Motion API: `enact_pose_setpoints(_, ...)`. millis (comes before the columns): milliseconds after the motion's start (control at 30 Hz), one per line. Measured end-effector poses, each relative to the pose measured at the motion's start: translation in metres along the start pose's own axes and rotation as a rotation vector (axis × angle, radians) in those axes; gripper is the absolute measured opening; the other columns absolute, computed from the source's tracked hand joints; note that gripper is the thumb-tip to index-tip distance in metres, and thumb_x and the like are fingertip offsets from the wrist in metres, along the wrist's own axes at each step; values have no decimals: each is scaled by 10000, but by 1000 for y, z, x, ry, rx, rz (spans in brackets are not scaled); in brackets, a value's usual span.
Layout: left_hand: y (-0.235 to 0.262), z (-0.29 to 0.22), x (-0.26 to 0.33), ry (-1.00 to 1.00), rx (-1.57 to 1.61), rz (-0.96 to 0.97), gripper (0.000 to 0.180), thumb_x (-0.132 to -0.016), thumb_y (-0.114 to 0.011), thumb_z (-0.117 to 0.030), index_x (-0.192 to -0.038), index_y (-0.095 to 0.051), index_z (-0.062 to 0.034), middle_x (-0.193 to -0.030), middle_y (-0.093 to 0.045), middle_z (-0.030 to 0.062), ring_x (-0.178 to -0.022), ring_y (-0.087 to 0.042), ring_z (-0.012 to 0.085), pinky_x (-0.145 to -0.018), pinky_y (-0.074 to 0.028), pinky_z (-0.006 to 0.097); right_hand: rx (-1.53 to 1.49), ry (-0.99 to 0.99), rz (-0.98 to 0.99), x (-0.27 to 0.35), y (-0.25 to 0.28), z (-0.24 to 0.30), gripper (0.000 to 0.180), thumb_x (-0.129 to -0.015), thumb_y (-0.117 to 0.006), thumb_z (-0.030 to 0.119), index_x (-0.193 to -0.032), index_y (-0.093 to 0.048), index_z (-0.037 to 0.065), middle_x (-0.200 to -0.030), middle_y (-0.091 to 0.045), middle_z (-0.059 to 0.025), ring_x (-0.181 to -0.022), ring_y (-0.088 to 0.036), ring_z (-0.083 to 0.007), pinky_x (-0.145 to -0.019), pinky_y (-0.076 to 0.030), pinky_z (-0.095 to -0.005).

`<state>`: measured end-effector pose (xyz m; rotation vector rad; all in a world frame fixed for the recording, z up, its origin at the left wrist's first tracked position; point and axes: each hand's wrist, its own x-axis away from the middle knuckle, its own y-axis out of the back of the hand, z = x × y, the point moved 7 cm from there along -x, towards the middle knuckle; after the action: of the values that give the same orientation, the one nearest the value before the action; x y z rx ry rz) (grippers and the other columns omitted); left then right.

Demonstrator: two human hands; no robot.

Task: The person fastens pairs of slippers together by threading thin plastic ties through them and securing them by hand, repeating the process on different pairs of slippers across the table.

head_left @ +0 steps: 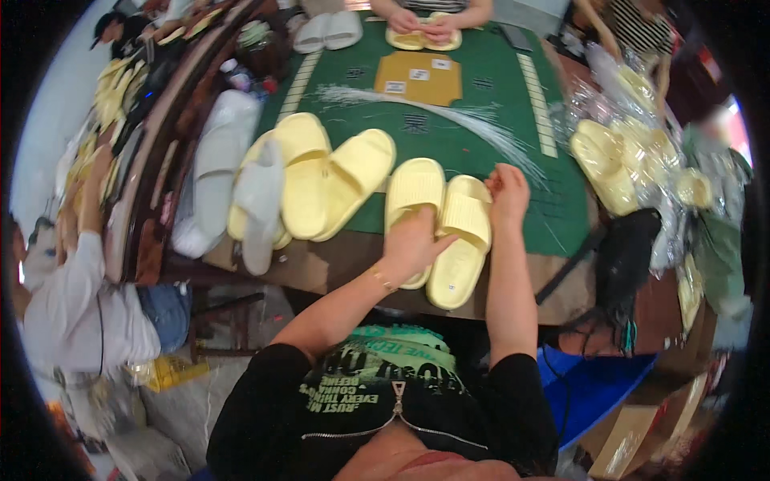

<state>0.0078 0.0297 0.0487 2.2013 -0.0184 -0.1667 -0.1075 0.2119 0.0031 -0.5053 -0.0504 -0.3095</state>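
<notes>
Two yellow slide slippers lie side by side at the table's near edge, toes pointing away from me. My left hand (411,243) has its fingers tucked under the strap of the left slipper (415,180), gripping it. Its thumb reaches over onto the footbed of the right slipper (455,268). My right hand (507,195) is beside that slipper's strap, fingers curled together; whatever they hold, if anything, is too small to make out. Just beyond it lies a fanned bundle of thin white plastic strands (473,124) on the green tabletop (353,120).
More yellow slippers (303,172) and grey slippers (216,172) stand to the left. Plastic-wrapped yellow slippers (609,156) and a black bag (630,256) crowd the right side. Across the table, another person's hands (437,30) handle yellow slippers. A cardboard piece (417,78) lies mid-table.
</notes>
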Motion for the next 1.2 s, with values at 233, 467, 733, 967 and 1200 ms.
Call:
enact_pose_setpoints(233,26,-12,3,-83,-56,-149,190,-709,-604,-172,-784,-508,-27,-679,-583,156,-628,-595,330,-565,-475,438,-86,61,-52,-10,28,6,51,-835,-598,86,-824,-573,42,-666,-533,-25,-557,-496,-116,-563,-471,-260)
enact_pose_setpoints(467,180,-4,-1,-92,-146,-283,186,-697,-599,-176,-799,-556,-27,-729,-581,170,-715,-580,357,-639,-466,445,-149,44,15,-17,30,0,101,-886,-575,141,-869,-585,41,-674,-534,-12,-575,-499,-104,-607,-476,-265)
enact_pose_setpoints(733,320,125,-1,333,-552,-346,265,-709,-661,-269,-841,-652,-39,-793,-630,166,-818,-613,332,-679,-493,406,-155,43,7,-20,25,-6,75,-867,-598,112,-843,-582,42,-690,-537,-10,-597,-495,-80,-573,-458,-235)
enact_pose_setpoints(967,282,103,13,-20,-629,-577,327,-743,-675,-147,-1036,-603,-24,-944,-604,159,-868,-563,328,-764,-452,408,-47,72,4,-18,28,-10,74,-848,-620,108,-829,-598,40,-693,-548,-7,-614,-504,-83,-567,-447,-225)
enact_pose_setpoints(1200,154,38,-5,-357,-149,-481,240,-756,-663,-90,-983,-609,-33,-903,-599,130,-864,-563,304,-759,-452,380,168,138,38,-13,12,-10,84,-824,-622,123,-821,-621,39,-687,-574,-5,-607,-505,-80,-562,-406,-217)
